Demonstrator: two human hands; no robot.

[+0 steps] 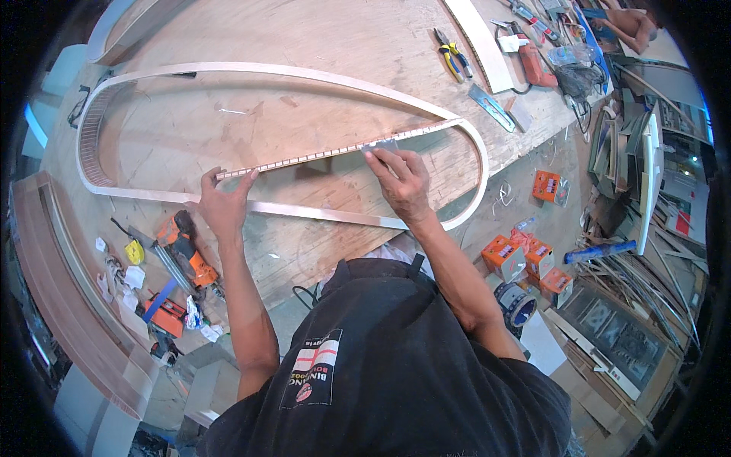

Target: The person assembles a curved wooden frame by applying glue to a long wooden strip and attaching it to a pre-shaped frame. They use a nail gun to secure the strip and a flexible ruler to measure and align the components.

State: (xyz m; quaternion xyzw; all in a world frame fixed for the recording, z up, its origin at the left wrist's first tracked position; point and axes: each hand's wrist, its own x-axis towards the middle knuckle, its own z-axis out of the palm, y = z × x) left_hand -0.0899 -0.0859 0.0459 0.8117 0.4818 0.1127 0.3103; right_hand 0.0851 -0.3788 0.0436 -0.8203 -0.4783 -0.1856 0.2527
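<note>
A narrow wooden strip (304,158) with evenly spaced cuts along its edge runs slantwise across a large, pale teardrop-shaped frame (289,70) of bent wood. My left hand (221,206) grips the strip's left end, thumb and forefinger on either side of it. Over the strip's right half, my right hand (405,183) pinches a small, thin grey piece (386,144) against its edge. What the grey piece is made of cannot be made out. The strip's far right end meets the frame's curved rim.
Pliers (454,55), a blue-bladed cutting tool (491,107) and a red power tool (535,64) lie at the table's far right. An orange power tool (185,247) lies left of me. Orange boxes (504,257) stand on the floor at right, near stacked boards (609,160).
</note>
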